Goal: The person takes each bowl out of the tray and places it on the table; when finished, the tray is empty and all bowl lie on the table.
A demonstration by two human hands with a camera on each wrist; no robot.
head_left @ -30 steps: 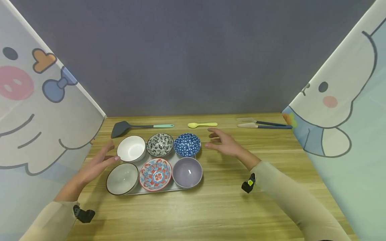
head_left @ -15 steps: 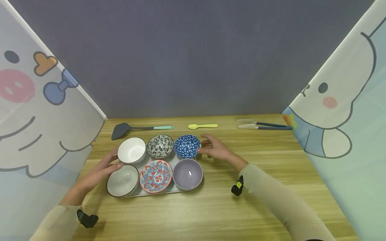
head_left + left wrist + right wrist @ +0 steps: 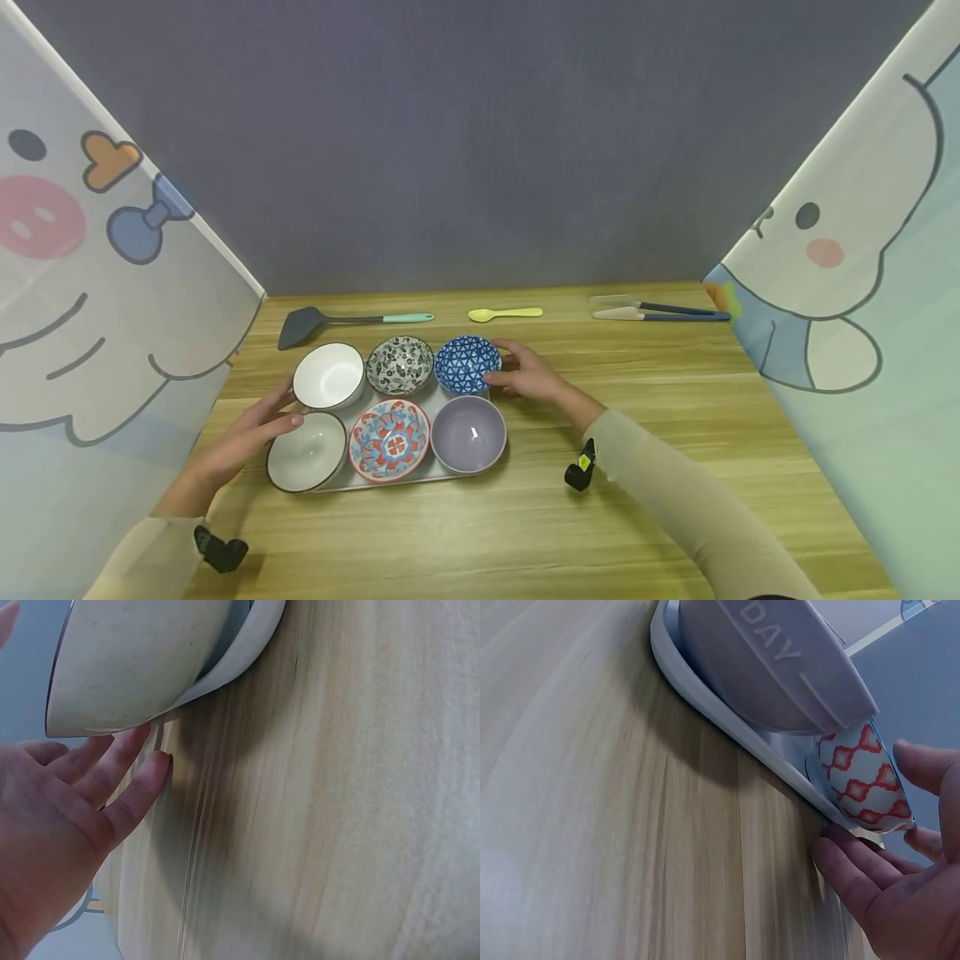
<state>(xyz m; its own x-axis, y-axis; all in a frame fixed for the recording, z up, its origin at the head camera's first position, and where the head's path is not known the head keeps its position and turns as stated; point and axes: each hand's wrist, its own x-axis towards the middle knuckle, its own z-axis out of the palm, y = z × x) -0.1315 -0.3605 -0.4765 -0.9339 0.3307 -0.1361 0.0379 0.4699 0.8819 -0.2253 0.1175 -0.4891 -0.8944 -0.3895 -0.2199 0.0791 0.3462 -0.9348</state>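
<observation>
Several bowls stand in two rows on a white tray [image 3: 442, 477]. My left hand [image 3: 251, 433] is at the tray's left side, beside the white bowl [image 3: 328, 375] and the cream bowl [image 3: 306, 452]. Its thumb lies over the cream bowl's rim; in the left wrist view, the extended fingers [image 3: 124, 757] reach under that side. My right hand [image 3: 531, 375] is at the blue patterned bowl [image 3: 467, 364], thumb by the rim. In the right wrist view its fingers [image 3: 847, 874] reach the tray's edge below this bowl, whose outside [image 3: 862, 780] has a red pattern.
A black-and-white floral bowl [image 3: 400, 365], a red-blue patterned bowl [image 3: 389, 440] and a purple bowl [image 3: 468, 435] share the tray. Behind lie a spatula [image 3: 303, 327], a yellow spoon [image 3: 504, 314] and tongs [image 3: 660, 313]. Printed panels flank the wooden table [image 3: 570, 533].
My right hand has moved left from beside the blue bowl to its rim and the tray's edge. The left hand has shifted slightly right, its thumb now over the cream bowl. The bowls stay put.
</observation>
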